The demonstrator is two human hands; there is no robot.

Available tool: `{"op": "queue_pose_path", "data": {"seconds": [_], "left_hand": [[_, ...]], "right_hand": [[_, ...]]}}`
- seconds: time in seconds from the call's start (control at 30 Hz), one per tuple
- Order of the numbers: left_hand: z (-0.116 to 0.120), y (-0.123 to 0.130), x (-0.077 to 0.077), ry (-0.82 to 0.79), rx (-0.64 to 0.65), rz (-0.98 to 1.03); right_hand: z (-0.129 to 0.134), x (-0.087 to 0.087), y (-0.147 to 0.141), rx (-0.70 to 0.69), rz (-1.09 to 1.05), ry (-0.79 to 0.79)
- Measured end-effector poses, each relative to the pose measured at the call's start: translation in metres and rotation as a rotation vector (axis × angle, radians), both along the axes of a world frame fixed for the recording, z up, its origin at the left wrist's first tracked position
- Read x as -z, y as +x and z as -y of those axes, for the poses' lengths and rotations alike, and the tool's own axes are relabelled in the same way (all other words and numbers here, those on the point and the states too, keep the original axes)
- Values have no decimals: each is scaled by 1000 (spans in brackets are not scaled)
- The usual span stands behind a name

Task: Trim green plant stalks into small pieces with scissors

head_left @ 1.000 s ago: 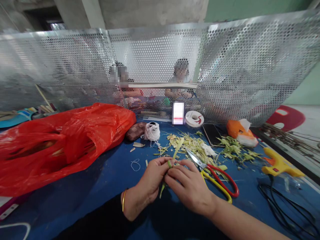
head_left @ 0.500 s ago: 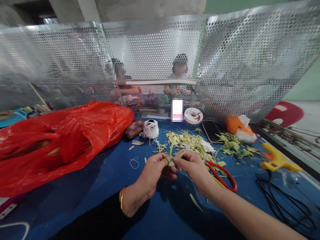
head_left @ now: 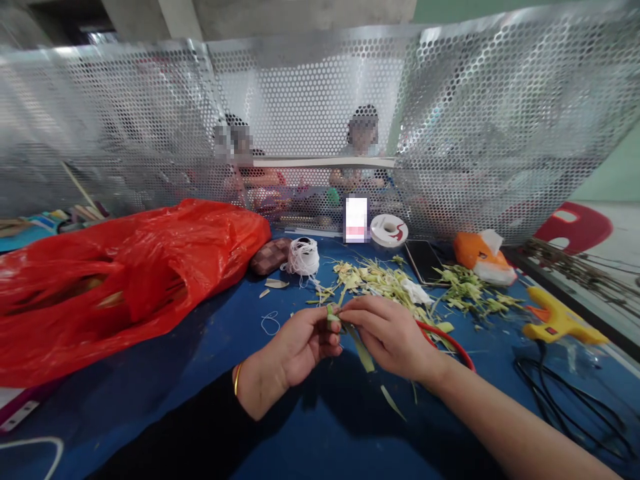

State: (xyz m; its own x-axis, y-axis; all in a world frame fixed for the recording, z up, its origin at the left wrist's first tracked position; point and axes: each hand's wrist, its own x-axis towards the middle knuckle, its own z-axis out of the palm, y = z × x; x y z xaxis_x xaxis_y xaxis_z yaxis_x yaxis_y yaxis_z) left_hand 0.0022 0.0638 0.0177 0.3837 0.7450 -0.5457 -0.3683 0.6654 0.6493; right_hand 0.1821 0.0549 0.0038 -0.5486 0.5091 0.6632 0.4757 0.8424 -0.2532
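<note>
Between thumb and fingers, my left hand (head_left: 303,343) pinches a small green folded leaf strip (head_left: 333,315). My right hand (head_left: 393,333) meets it from the right, its fingertips closed at the same piece. From under the right fingers a pale strip end (head_left: 363,353) hangs down. Behind my right hand lie red-handled scissors (head_left: 453,343), partly hidden by the hand and wrist. A heap of yellow-green leaf scraps (head_left: 380,280) spreads just beyond both hands.
A large red plastic bag (head_left: 210,233) covers the left. At the back are a ball of white string (head_left: 303,257), a ribbon spool (head_left: 389,230), a phone (head_left: 424,261) and an orange tissue pack (head_left: 483,257). A yellow glue gun (head_left: 563,320) lies right, its black cord trailing. Perforated sheeting (head_left: 310,100) stands behind.
My right hand has turned over, palm down, and the strip's loose end now hangs below its fingers. The left hand has shifted slightly left, still pinching the leaf piece.
</note>
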Motion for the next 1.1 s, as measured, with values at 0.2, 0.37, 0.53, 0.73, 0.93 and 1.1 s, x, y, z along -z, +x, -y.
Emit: {"op": "queue_pose_path", "data": {"seconds": [0.2,0.37,0.53,0.73,0.93,1.1], "left_hand": [[-4,-2,-6,-100,-3,22],[0,1,-1,-37,6,-4],[3,2,2,328,33,-216],[5,6,-2,512,23,-345],[7,7,-4,600,89,-358],[6,6,-8,680,122,-362]], "right_hand": [[-1,-2,3,-19,198,172],[0,0,1,38,118,262],[2,2,-6,123,-278,-201],[3,2,-15,210,-593,-705],[1,5,-18,205,-784,-965],[3,5,-23,140,-911,-1013]]}}
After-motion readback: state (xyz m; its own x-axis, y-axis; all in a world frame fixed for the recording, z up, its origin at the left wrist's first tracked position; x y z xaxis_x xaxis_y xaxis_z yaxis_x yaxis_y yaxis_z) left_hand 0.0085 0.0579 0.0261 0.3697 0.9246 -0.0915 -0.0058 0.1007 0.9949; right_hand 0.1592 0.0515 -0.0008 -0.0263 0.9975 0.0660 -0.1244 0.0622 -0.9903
